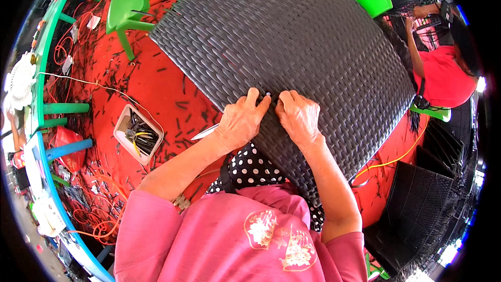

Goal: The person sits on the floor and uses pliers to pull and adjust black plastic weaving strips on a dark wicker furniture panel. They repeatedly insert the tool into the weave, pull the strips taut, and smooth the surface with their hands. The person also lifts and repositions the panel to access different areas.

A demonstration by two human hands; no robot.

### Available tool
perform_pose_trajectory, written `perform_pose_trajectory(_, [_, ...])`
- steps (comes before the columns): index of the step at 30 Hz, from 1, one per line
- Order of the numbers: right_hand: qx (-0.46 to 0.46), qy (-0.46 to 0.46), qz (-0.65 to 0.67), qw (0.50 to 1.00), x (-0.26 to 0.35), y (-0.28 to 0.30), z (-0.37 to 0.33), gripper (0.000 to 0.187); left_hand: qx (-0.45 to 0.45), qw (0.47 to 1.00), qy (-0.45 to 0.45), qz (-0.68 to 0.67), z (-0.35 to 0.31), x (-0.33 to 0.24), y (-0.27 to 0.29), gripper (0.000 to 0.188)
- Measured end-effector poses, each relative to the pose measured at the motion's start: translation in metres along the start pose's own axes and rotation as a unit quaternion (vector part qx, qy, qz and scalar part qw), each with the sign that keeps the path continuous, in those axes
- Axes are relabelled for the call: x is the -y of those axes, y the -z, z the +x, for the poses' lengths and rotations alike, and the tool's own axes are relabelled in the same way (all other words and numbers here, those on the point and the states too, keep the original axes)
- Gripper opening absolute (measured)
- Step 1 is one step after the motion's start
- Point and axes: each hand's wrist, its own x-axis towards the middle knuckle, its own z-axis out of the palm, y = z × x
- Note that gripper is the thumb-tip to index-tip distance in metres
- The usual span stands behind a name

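Observation:
A large panel of dark woven plastic wicker [313, 36] lies before me, its near end reaching my lap. My left hand [243, 118] is closed over the weave near the panel's left edge. From under that hand a pointed metal tool [205, 132] sticks out to the left; its grip is hidden by the palm. Close by on the right, my right hand [300, 117] rests on the weave with curled fingers pressed together. What they pinch is hidden. A small greyish tip [268, 94] shows in the gap between the two hands.
Left of me a pale tray [122, 132] of tools and dark offcuts stands on the red floor [177, 81], scattered with strips. Green chairs [128, 8] stand beyond. A co-worker in red [449, 75] works at right, near stacked black woven panels [417, 193]. Cords trail around.

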Motion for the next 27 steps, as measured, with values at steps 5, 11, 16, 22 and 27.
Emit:
perform_pose_trajectory(5, [0.008, -0.030, 0.048, 0.998, 0.003, 0.005, 0.010, 0.012, -0.054, 0.998, 0.015, -0.003, 0.000, 0.011, 0.008, 0.042])
perform_pose_trajectory(11, [-0.003, -0.011, -0.012, 1.000, 0.010, -0.010, 0.025, 0.017, -0.057, 0.998, 0.019, 0.037, 0.012, 0.028, 0.012, 0.037])
perform_pose_trajectory(16, [-0.024, 0.051, -0.014, 0.998, 0.013, -0.019, 0.037, 0.017, -0.038, 0.997, 0.029, 0.063, 0.007, 0.031, 0.009, 0.039])
perform_pose_trajectory(22, [-0.032, 0.054, -0.018, 0.998, 0.010, -0.023, 0.037, 0.018, -0.055, 0.997, 0.035, 0.031, 0.008, 0.029, 0.008, 0.032])
perform_pose_trajectory(27, [-0.035, 0.052, -0.022, 0.998, 0.010, -0.024, 0.037, 0.019, -0.067, 0.997, 0.032, 0.029, 0.006, 0.031, 0.007, 0.032])
